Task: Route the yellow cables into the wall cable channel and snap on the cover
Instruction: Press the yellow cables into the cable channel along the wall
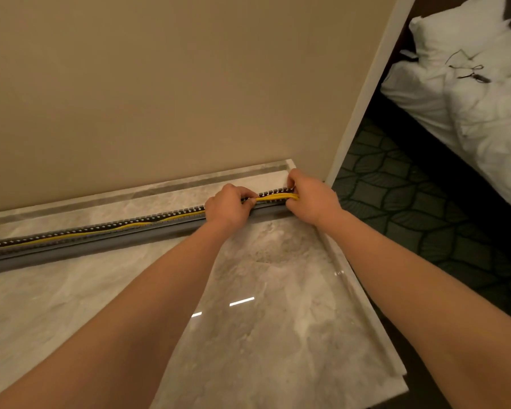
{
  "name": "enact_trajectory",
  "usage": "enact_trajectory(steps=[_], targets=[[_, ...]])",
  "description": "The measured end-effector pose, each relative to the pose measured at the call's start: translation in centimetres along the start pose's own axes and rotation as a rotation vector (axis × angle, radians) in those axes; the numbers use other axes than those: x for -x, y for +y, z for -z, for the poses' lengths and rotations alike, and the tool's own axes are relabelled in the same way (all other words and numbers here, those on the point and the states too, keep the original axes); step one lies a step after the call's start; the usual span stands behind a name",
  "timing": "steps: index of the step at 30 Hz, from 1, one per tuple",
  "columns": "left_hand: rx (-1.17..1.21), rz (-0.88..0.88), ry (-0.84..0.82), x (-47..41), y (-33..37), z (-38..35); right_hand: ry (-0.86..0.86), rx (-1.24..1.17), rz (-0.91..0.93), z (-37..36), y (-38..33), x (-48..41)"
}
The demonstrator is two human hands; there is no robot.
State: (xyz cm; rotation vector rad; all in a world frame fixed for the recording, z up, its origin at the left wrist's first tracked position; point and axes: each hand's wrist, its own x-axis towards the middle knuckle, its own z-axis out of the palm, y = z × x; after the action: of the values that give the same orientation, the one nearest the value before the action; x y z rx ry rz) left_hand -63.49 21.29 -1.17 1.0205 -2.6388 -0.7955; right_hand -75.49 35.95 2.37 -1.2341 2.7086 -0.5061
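Observation:
A long grey slotted cable channel (106,245) lies on the marble counter (263,335), running from the left edge up to the right, near the beige wall. Yellow cables (275,197) run along inside it. Between my hands they rise a little above the slotted teeth. My left hand (229,203) pinches the cables at the channel. My right hand (311,199) grips the same bundle at the channel's right end, by the counter's corner. I see no cover apart from the channel.
The beige wall (174,84) stands just behind the channel. The counter ends at the right edge (363,290), with dark patterned carpet (410,202) below. A bed with white bedding (478,93) and glasses (466,66) on it is at the far right.

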Motion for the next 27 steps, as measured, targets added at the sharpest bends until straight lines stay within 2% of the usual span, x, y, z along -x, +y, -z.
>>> enact_trajectory(steps=[5,9,14,21,27], targets=[[-0.020,0.035,0.004,0.3,0.5,0.1,-0.086,-0.152,0.119,0.6,1.2,-0.5],[-0.059,0.058,0.031,0.3,1.4,0.2,-0.106,-0.076,0.216,1.0,1.5,-2.1],[-0.134,0.057,0.093,0.4,2.8,0.4,-0.153,-0.066,0.164,1.6,1.3,-4.4],[-0.035,-0.016,0.075,-0.5,6.1,-1.1,-0.231,-0.212,0.101,0.7,2.3,-6.1],[-0.081,0.075,0.091,-0.8,7.0,-1.9,-0.299,-0.303,0.131,0.4,3.1,-7.2]])
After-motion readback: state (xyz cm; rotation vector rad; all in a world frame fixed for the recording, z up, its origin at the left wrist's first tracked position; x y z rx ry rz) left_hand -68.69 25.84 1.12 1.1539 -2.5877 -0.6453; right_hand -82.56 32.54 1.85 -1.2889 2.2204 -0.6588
